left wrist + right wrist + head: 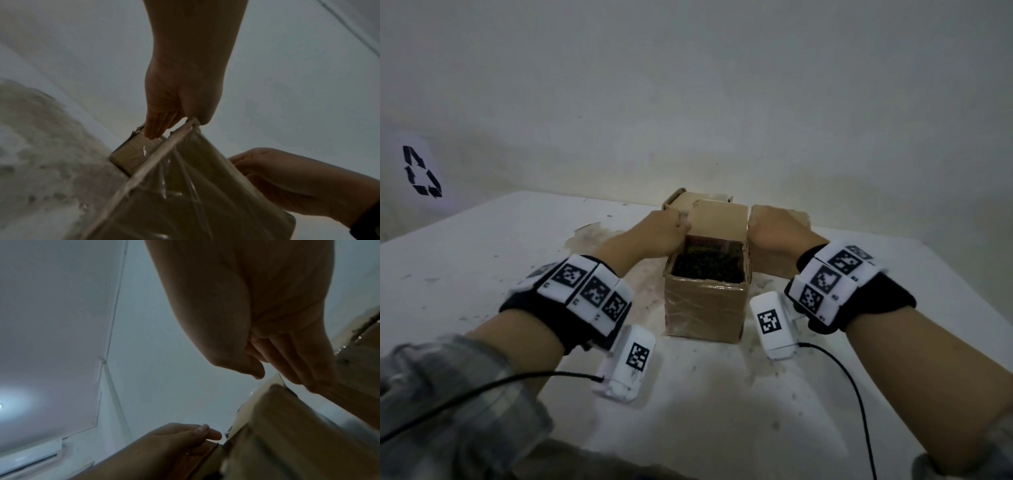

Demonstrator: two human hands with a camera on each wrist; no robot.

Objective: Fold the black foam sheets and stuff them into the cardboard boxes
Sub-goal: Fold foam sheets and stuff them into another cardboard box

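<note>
Stained white table (482,274), recycling sign (421,171)

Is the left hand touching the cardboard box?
Touching. In the left wrist view the left hand pinches a flap edge of the cardboard box, thumb on one side and fingers on the other.

Brown cardboard box (703,308), black foam (707,269)

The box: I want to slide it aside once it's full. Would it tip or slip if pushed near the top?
The box stands taller than wide, so a high push might tip it. Glossy tape on its front suggests it may slide easily on the table. Foam filling probably adds little weight.
</note>
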